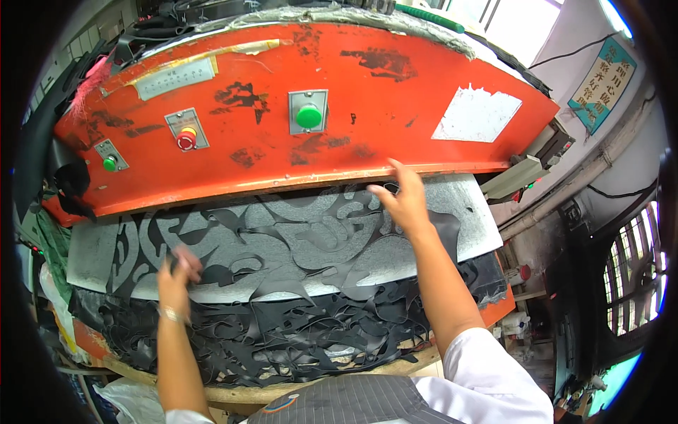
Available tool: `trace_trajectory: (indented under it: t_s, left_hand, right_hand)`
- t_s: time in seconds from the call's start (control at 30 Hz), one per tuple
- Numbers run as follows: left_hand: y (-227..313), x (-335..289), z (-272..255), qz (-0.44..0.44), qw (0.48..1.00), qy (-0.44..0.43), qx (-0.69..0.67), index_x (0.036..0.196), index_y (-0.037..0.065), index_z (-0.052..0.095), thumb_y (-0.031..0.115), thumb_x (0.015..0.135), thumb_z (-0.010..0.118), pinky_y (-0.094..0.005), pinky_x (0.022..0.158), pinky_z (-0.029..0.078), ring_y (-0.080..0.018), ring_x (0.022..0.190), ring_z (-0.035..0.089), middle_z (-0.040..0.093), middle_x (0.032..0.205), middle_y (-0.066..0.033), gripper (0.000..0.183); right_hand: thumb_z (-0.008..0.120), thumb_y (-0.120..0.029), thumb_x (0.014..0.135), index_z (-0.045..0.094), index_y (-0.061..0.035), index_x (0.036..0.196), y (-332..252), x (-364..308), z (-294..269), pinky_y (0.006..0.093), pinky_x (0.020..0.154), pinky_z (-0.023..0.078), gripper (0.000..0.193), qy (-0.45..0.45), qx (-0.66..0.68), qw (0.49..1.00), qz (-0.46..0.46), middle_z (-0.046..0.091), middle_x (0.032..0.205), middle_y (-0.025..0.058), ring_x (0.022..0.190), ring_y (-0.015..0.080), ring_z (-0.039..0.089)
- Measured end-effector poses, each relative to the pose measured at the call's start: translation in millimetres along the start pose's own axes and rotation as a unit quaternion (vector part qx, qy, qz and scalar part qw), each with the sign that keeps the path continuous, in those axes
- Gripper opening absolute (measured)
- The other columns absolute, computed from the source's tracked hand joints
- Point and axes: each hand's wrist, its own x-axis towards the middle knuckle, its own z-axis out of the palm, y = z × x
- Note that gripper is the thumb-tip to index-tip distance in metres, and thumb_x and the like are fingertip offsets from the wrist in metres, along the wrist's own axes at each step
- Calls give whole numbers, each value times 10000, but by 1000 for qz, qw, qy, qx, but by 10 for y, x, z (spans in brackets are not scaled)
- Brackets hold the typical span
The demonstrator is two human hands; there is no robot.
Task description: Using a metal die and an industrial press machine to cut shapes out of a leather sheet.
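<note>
A black sheet with curved shapes cut out of it [296, 249] lies across a grey cutting board [474, 212] under the red press. My right hand [405, 201] is over the far right part of the board, close to the press's lower edge. Its thumb and forefinger are apart, and nothing shows between them. Near the board's left front edge is my left hand [178, 272], blurred by motion. Something dark shows by its fingers, but whether they hold it is unclear.
Tangled black offcuts [282, 339] are heaped along the front of the board. The red press [395, 99] spans the far side, with a large green button [308, 116], a red stop knob [186, 138] and a small green button [110, 164]. A pipe [558, 200] runs along the right wall.
</note>
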Motion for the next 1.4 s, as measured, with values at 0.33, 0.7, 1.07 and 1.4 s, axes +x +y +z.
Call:
trace_trajectory:
  t_s: [0.33,0.7,1.07,1.4]
  left_hand:
    - [291,1376,-1736,125,904,313,262,1431,-2,402,250,981,544,-322,1042,375,-252,1259,520,530,1367,-212,535]
    - [-2,-1794,569,-263,917,-284,93,1098,35,648,25,931,569,-243,574,506,-90,619,589,646,758,-44,185]
    - [-266,-1770,619,-324,885,-334,34,1108,-6,645,82,946,582,-233,620,491,-90,670,585,639,778,-39,196]
    - [-396,-1560,553,-479,809,-324,-105,1158,-68,602,147,937,613,-212,563,430,-94,642,566,659,776,-70,308]
  right_hand:
    - [654,-279,871,493,-88,1066,-1785,668,445,511,631,490,317,26,139,990,-16,651,822,155,750,405,638]
    - [640,-378,882,568,-62,1025,-1615,-892,363,490,704,504,354,-228,171,958,41,674,881,192,849,395,653]
    - [560,-526,901,586,-32,1130,-130,-541,135,483,841,515,545,-183,-181,942,217,608,1112,186,1058,372,592]
    - [484,-575,915,596,-16,1009,588,141,628,492,757,553,577,-228,-270,923,153,630,1025,213,1013,366,627]
